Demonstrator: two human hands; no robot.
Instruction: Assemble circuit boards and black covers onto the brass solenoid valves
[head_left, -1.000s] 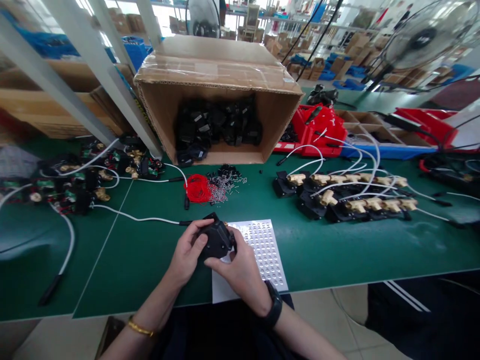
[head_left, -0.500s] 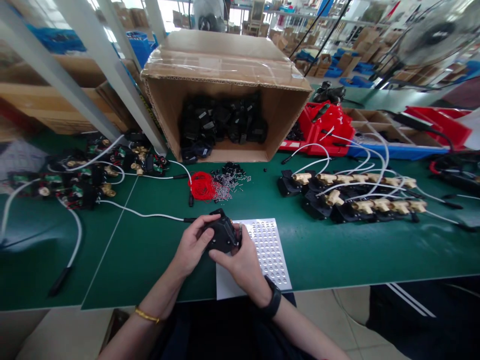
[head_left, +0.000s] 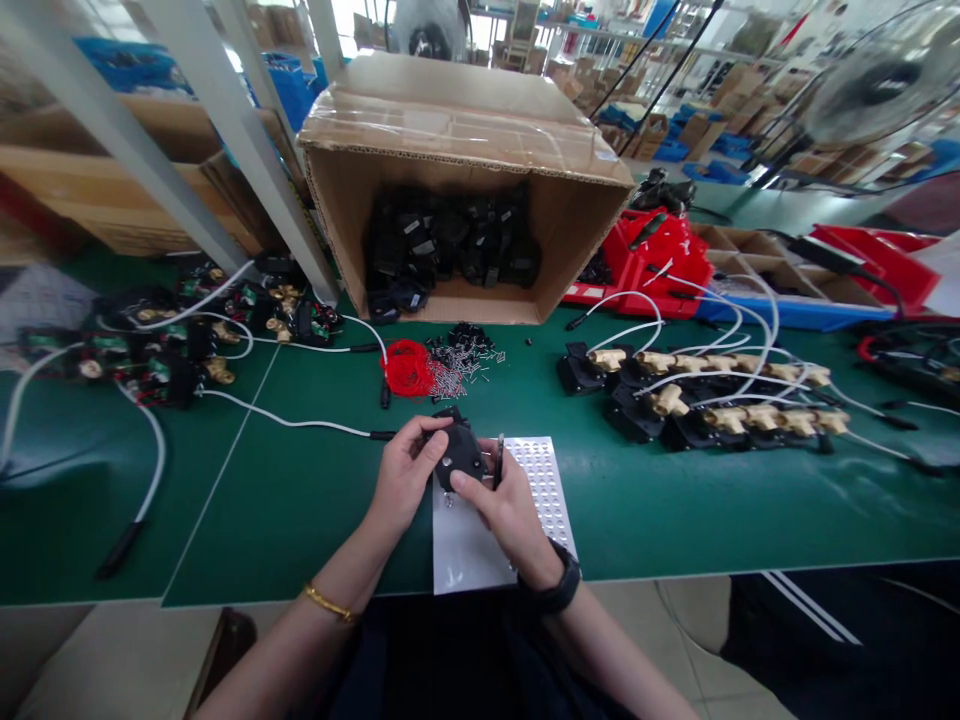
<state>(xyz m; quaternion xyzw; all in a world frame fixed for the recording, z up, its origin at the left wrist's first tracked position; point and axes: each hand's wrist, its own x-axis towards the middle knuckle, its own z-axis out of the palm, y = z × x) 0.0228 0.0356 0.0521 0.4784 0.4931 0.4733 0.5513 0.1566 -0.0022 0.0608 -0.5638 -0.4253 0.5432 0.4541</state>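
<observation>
Head view shows one black housing point(head_left: 465, 452) between both hands, over the far left part of a white sheet point(head_left: 469, 558). The left hand point(head_left: 405, 470) has thumb and fingers closed on its left side; the right hand point(head_left: 514, 510) is partly curled, gripping its right side. A thin dark piece point(head_left: 499, 462) is by the right fingers; I cannot tell what it is. The housing appears closed, with one pale dot point(head_left: 448, 462) on its face. At right, black units point(head_left: 634, 418) with brass fittings point(head_left: 670, 401) lie in rows, seemingly closed also. At left, other units point(head_left: 169, 378) show green boards point(head_left: 109, 346), so I judge that these remain unclosed. Many silver dots point(head_left: 549, 490) are left on the sheet.
</observation>
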